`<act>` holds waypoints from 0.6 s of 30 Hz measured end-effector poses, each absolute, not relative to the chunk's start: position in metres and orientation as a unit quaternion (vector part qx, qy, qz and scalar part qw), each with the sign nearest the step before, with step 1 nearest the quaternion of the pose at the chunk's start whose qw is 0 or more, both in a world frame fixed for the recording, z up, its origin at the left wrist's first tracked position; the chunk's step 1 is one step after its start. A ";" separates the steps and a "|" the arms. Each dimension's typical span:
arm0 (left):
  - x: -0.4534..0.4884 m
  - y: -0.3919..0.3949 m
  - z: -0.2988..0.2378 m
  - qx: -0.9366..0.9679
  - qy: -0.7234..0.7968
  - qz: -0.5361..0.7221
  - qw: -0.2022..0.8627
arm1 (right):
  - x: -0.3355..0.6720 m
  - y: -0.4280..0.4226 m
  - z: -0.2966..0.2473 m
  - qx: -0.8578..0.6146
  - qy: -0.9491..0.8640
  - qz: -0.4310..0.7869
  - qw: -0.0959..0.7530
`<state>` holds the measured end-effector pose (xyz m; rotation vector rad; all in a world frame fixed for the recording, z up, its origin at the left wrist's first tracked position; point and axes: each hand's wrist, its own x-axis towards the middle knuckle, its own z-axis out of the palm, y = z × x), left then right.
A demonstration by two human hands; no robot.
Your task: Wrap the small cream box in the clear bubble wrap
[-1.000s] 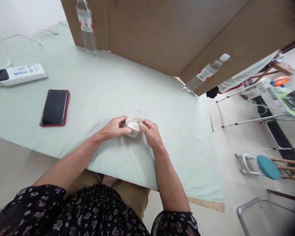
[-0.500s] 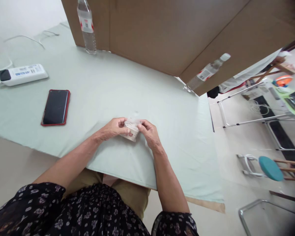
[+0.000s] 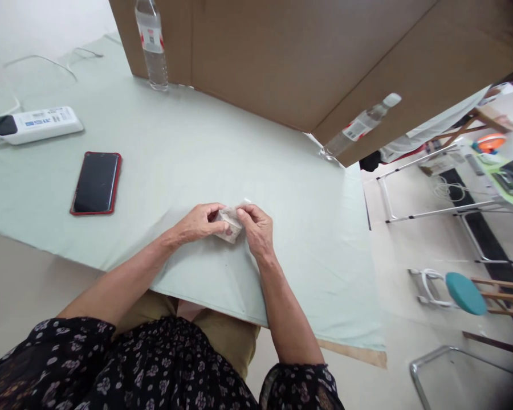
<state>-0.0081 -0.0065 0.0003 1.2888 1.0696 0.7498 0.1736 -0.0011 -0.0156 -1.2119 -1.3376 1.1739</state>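
Note:
Near the front edge of the cloth-covered table, a small pale block-shaped packet (image 3: 231,234) with a loose clear wrapper is held between both hands. My left hand (image 3: 203,221) grips its left side, thumb across the near face and fingers behind. With thumb and forefinger, my right hand (image 3: 256,228) pinches the clear plastic wrapper (image 3: 243,204) at the packet's upper right. Print on the packet is too small to read, and its left end is hidden by my left hand.
A phone (image 3: 96,183) in a red case and a white power strip (image 3: 43,124) lie on the left. Behind stands a cardboard panel (image 3: 256,57), with a left bottle (image 3: 155,57) and a right bottle (image 3: 359,128) against it. A teal stool (image 3: 465,293) is on the right.
The clear wrapper at the top of the packet has shifted, and my right fingers now pinch it closer to the packet. My left hand keeps its hold.

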 end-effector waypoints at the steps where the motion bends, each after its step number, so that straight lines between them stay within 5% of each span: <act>1: -0.009 -0.006 -0.001 0.566 0.468 0.329 0.594 | 0.174 -0.002 -0.015 -0.499 -0.549 0.476 0.473; 18: -0.004 -0.003 -0.020 0.646 0.534 0.386 0.386 | 0.168 -0.006 -0.030 -0.450 -0.745 0.205 0.448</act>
